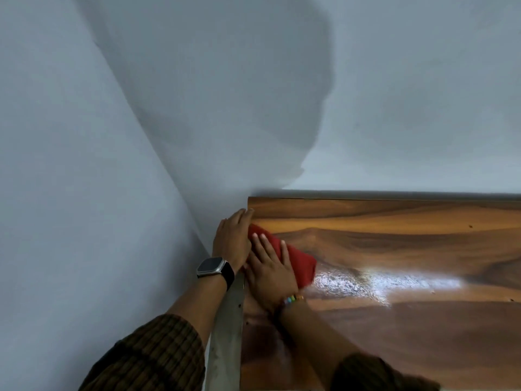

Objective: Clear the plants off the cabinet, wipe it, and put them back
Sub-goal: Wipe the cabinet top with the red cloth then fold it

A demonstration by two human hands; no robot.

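At far left edge of the cabinet [394, 249], left hand [232, 241] lies flat, fingers straight, against the corner. Beside it, right hand [270, 269] presses a red cloth [298, 261] down with straight fingers. No plants in view. Wiping step underway; next likely a sweep right across the glossy top.

left grip [232, 239] flat, right grip [269, 268] flat
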